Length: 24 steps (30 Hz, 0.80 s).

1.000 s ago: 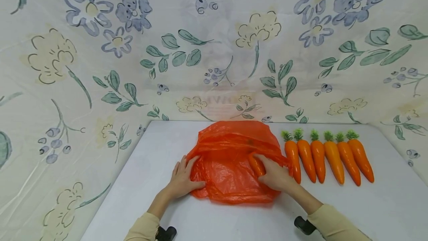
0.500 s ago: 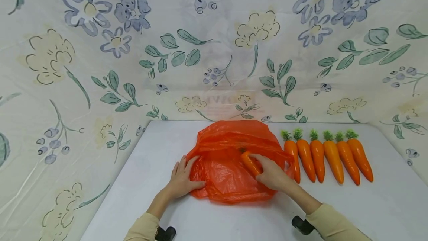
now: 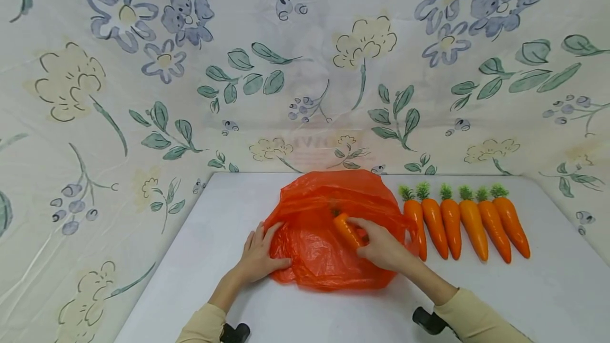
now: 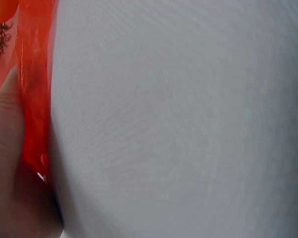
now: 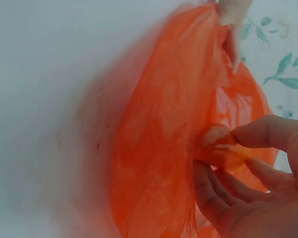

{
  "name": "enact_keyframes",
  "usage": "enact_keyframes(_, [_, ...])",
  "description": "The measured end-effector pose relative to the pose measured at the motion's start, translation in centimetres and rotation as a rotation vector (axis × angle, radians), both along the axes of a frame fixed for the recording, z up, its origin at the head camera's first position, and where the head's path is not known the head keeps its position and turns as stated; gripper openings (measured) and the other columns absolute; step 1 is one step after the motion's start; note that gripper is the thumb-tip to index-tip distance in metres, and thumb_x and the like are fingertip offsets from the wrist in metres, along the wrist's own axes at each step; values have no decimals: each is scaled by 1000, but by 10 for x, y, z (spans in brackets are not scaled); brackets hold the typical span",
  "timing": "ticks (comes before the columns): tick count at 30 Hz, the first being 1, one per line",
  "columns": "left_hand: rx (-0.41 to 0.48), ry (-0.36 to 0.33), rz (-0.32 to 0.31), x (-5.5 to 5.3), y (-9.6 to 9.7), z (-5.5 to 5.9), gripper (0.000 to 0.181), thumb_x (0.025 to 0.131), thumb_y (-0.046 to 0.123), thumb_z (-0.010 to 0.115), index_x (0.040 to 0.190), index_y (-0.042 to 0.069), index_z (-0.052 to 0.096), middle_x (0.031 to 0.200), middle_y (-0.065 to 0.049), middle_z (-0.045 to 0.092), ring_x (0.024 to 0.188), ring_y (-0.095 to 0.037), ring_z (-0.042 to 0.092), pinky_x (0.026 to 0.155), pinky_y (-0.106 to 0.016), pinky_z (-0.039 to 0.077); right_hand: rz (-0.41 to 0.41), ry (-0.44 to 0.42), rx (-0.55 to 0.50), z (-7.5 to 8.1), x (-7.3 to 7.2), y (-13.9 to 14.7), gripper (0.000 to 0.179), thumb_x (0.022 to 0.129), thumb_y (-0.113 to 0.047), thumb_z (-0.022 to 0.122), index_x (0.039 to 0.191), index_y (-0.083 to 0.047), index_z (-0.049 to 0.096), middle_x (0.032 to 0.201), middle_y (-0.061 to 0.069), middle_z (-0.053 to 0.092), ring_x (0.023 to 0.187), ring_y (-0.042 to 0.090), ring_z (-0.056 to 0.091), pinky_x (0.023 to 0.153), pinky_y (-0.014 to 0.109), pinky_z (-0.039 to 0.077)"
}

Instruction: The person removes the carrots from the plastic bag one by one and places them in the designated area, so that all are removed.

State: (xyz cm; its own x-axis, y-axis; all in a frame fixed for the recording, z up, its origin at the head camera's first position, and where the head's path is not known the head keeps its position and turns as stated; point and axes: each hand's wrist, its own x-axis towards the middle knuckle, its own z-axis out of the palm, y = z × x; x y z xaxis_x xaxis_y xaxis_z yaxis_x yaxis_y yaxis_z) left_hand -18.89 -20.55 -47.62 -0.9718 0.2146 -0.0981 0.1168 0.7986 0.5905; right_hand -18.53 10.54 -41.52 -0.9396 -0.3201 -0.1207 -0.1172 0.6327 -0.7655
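Note:
A red-orange plastic bag (image 3: 312, 266) lies spread on the white table, its mouth facing the person. My left hand (image 3: 259, 258) grips its left edge, the thumb along the opening. My right hand (image 3: 385, 246) is in the mouth and pinches an orange carrot (image 3: 347, 230) between thumb and fingers, the leafy end pointing into the bag. The right wrist view shows these fingers (image 5: 260, 131) around the carrot (image 5: 218, 146), partly behind the film. In the left wrist view, dark leaves (image 4: 1, 39) and some orange show through the bag (image 4: 35, 99).
Several carrots (image 3: 452, 229) with green tops lie in a row right of the bag, tops toward the back; the nearest is close to the bag's right edge. A flowered sheet (image 3: 305, 68) hangs behind and beside the table (image 3: 200, 226).
My right hand has moved left and a little deeper across the bag's mouth, carrying the carrot with it. The left hand stays at the bag's left edge.

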Motion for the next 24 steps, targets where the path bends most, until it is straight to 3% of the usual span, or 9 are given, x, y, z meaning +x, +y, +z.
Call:
enact_keyframes(8, [7, 2, -2, 0, -1, -1, 96, 77, 43, 79, 154, 18, 27, 159, -24, 12, 148, -46, 0, 116, -66, 0, -8, -45, -59, 2, 1, -2, 63, 84, 1, 68, 142, -18, 52, 118, 5, 59, 94, 20, 54, 75, 32, 54])
enact_keyframes(18, [7, -1, 4, 0, 0, 0, 96, 77, 42, 79, 154, 19, 26, 159, -23, 11, 148, -45, 0, 116, -66, 0, -27, -130, -220, 2, 3, -2, 61, 84, 1, 66, 142, -14, 52, 131, 8, 58, 102, 22, 60, 85, 39, 58])
enact_keyframes(24, [7, -2, 4, 0, 0, 0, 96, 77, 42, 79, 154, 19, 26, 159, -23, 10, 148, -45, -1, 117, -65, -1, -31, -158, -247, 7, 9, 0, 63, 84, -1, 67, 143, -15, 51, 132, 8, 57, 100, 21, 60, 84, 39, 58])
